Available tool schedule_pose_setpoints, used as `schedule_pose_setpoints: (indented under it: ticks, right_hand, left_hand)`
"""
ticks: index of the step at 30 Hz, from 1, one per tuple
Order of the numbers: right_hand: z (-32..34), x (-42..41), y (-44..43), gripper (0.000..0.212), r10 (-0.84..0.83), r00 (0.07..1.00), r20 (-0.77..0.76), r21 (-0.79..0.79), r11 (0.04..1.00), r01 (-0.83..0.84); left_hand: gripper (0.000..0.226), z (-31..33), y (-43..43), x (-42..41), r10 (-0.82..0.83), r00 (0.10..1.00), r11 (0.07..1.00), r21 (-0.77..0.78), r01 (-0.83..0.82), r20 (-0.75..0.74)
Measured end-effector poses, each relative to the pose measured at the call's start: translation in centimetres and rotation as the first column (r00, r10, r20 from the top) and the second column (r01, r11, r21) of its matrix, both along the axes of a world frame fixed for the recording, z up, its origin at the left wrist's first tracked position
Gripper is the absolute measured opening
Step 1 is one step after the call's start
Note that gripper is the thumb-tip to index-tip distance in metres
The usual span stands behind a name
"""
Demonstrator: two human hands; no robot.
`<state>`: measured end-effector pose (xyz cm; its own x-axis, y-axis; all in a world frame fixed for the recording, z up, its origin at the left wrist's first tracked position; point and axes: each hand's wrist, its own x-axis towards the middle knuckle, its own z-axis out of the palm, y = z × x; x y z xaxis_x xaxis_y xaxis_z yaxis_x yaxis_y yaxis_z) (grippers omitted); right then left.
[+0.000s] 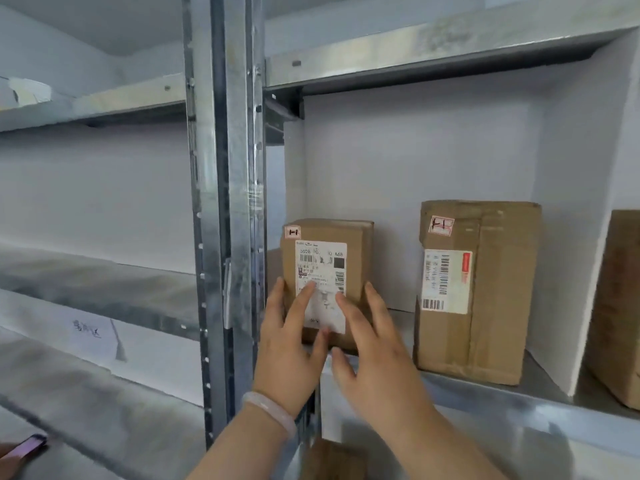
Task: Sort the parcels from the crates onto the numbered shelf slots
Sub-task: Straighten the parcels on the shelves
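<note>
Reaching up side by side, the left hand (287, 341) and right hand (374, 344) press straight, spread fingers against a small box (329, 258) standing upright on the shelf (502, 396), near a taller box (491, 289).

both the left hand (289, 336) and right hand (372, 344) press flat against a small parcel (327, 261) on the shelf (540, 386).

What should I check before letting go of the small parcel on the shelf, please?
1. The small parcel stands upright on the shelf: ok.
2. Its label faces outward: ok.
3. Clear of the taller parcel beside it: ok.
4. Fingers of left hand and right hand straight on its front, not gripping: ok.
5. Slot number matches: cannot tell.
6. Base fully on the shelf: cannot tell, hands cover it.
</note>
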<state>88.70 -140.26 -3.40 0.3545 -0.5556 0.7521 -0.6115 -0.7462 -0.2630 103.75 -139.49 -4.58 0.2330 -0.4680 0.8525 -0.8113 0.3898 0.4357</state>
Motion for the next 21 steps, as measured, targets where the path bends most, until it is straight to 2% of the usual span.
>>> schedule_pose_setpoints:
  ticks: [4, 10, 13, 15, 17, 19, 21]
  right_hand:
    - [-0.1, 1.0, -0.6, 0.068, -0.13, 0.991, 0.0, 0.085, 0.988, 0.13]
    - [0.5, 1.2, -1.8, 0.066, -0.231, 0.973, -0.003, 0.186, 0.956, 0.228]
    - [0.6, 1.2, -1.4, 0.068, -0.239, 0.971, -0.012, 0.167, 0.957, 0.238]
    - [0.6, 0.9, 0.0, 0.068, -0.212, 0.977, 0.011, 0.078, 0.975, 0.21]
    - [0.6, -0.1, 1.8, 0.064, -0.183, 0.982, 0.05, -0.086, 0.979, 0.187]
    - [0.5, -1.8, 3.1, 0.058, -0.188, 0.974, 0.124, -0.277, 0.937, 0.215]
    - [0.6, -4.1, 3.6, 0.053, -0.226, 0.941, 0.254, -0.377, 0.872, 0.311]
  left_hand:
    - [0.076, 0.3, -1.6, 1.4, -0.082, 0.996, 0.996, 0.045, 0.08, 0.035]
    - [0.072, 1.3, -3.4, 1.5, -0.156, 0.987, 0.983, 0.104, 0.152, 0.033]
    - [0.072, 1.3, -3.6, 1.4, -0.173, 0.985, 0.977, 0.134, 0.167, 0.029]
    - [0.073, 1.2, -3.3, 1.5, -0.182, 0.982, 0.976, 0.129, 0.175, 0.042]
    - [0.073, 1.0, -3.0, 1.3, -0.194, 0.978, 0.979, 0.075, 0.189, 0.075]
    - [0.07, 0.9, -2.6, 0.5, -0.208, 0.965, 0.975, -0.049, 0.218, 0.157]
    - [0.061, 1.3, -2.0, -1.3, -0.263, 0.944, 0.95, -0.119, 0.29, 0.201]
